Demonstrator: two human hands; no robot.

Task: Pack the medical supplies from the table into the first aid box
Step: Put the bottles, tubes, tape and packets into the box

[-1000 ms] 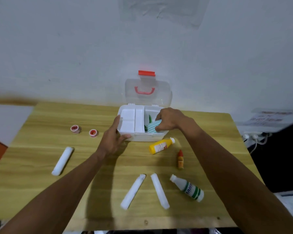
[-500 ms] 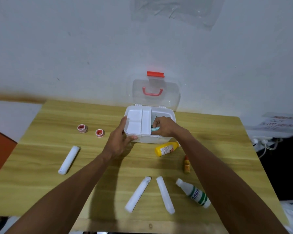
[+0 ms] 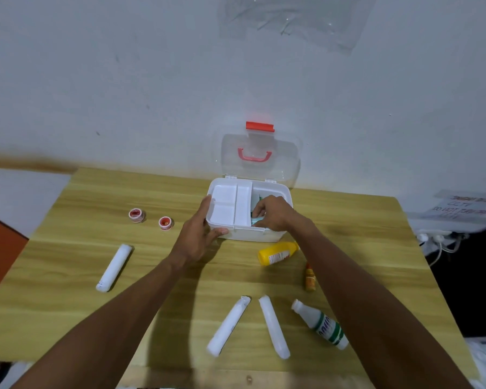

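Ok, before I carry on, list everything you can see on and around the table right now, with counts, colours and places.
first aid box: 1, white, clear lid up with red handle and latch, table's far middle
white tray: 1, in the box's left half
teal packet: 1, in the box's right half under the right hand
tape rolls: 2, red and white, left of box
white rolls: 3, one at left, two near front edge
yellow bottle: 1, lying before the box
orange bottle: 1, small, right of centre
white bottle: 1, green label, lying front right
table: 1, wooden
left hand: steadying the box's left corner
right hand: inside the box, on the packet
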